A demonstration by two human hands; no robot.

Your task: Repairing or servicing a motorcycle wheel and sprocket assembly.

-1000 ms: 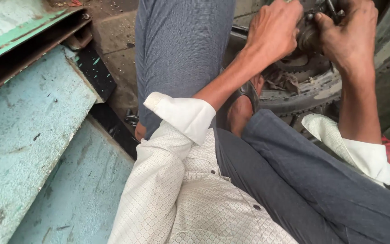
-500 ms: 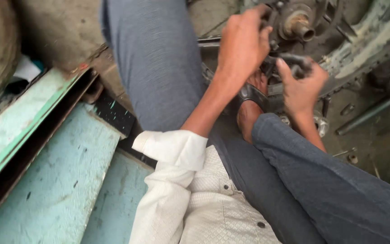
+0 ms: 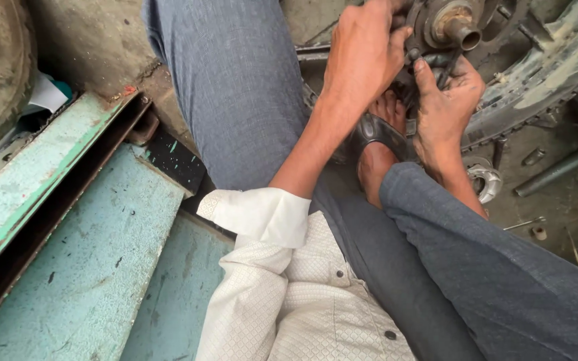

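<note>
Both hands (image 3: 403, 80) around upward-pointing hub axle (image 3: 461, 27)

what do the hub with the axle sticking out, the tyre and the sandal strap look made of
The hub looks like bare metal, dull and rust-brown, greasy at the axle end. The tyre seems black rubber, matte and dusty, with moulded tread blocks along its edge. The sandal strap looks like dark rubber or plastic, smooth with a slight sheen; which one is hard to tell.

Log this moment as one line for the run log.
left hand on wheel hub | right hand gripping dark part below hub | tyre at right
</note>
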